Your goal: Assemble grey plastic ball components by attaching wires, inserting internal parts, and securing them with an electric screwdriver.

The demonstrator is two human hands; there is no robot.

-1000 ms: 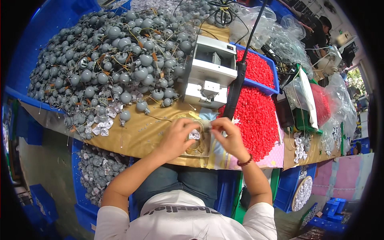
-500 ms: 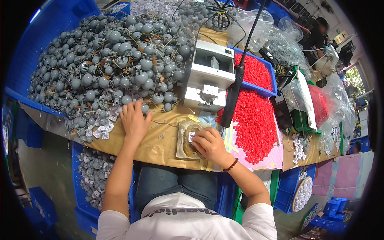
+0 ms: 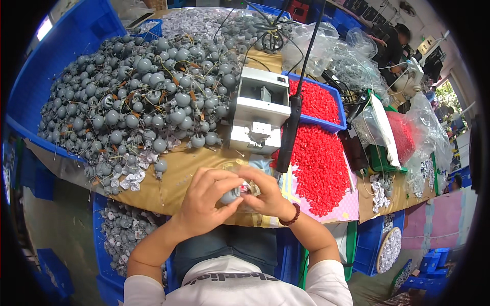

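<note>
Over on the left, a big blue bin (image 3: 56,86) tips a heap of grey round parts (image 3: 132,97) across the table, with white pieces (image 3: 134,179) lying along its near edge. One loose grey ball with a wire (image 3: 160,167) sits apart on the brown covering (image 3: 178,201), between the heap and the person at the table. Then comes the left hand (image 3: 210,196), fingers bent round and thumb underneath, closed on a grey rounded part (image 3: 229,197) that shows in the gap between fingers and thumb. The part is held at the table's near edge, its grey body toward the left palm and a small red piece (image 3: 244,187) at its right end. Just there is the right hand (image 3: 265,191), curled inward, its thumb and fingertips meeting around that red end; I can't make out how firmly it grips. A beaded bracelet (image 3: 290,214) circles the right wrist. Beyond the hands stands a white machine (image 3: 260,112), and right of it a black tool (image 3: 290,135) hangs upright from its cord. Farther right spreads a red heap (image 3: 321,173), with a blue tray (image 3: 343,125) of the same red pieces on its far side.
</note>
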